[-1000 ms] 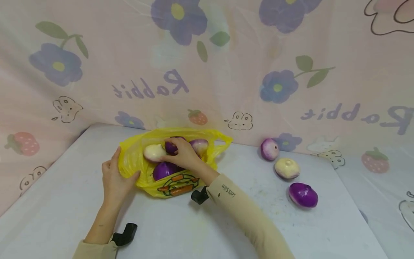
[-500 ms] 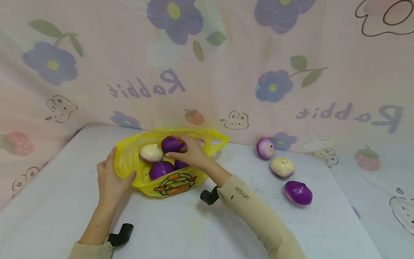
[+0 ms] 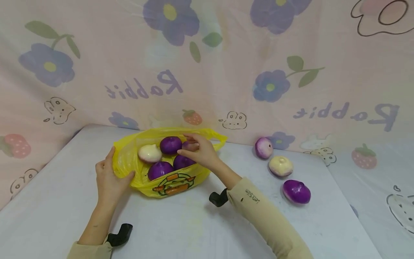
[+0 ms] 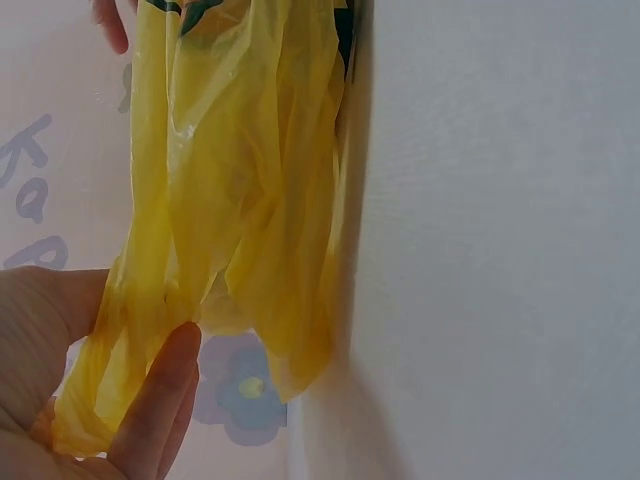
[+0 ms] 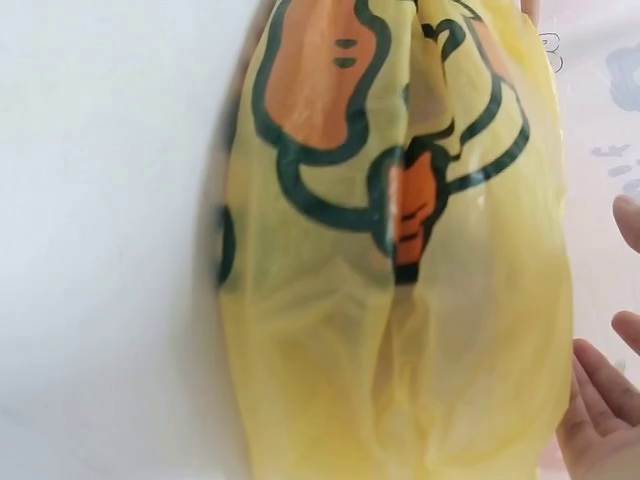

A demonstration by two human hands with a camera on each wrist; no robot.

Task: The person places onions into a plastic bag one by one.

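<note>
A yellow plastic bag (image 3: 129,158) with an orange and green print lies on the table, its mouth spread open. My left hand (image 3: 108,180) holds its left edge between thumb and fingers; the left wrist view shows the plastic bunched in that grip. Inside the bag sit a whitish onion (image 3: 150,154), a purple onion (image 3: 170,145) at the back and other purple onions (image 3: 160,170) nearer the front. My right hand (image 3: 203,153) is over the bag's right part, fingers spread and loosely bent, partly hiding a purple onion behind them. Its fingers appear relaxed in the right wrist view.
To the right of the bag, three onions stand apart on the white table (image 3: 181,223): a pinkish-purple one (image 3: 263,148) at the back, a cream one (image 3: 281,166) and a deep purple one (image 3: 296,191). A printed cloth (image 3: 207,82) hangs right behind the table.
My right hand has drawn back to the right, off the purple onion at the back, which is now uncovered. My left hand keeps its hold on the bag.
</note>
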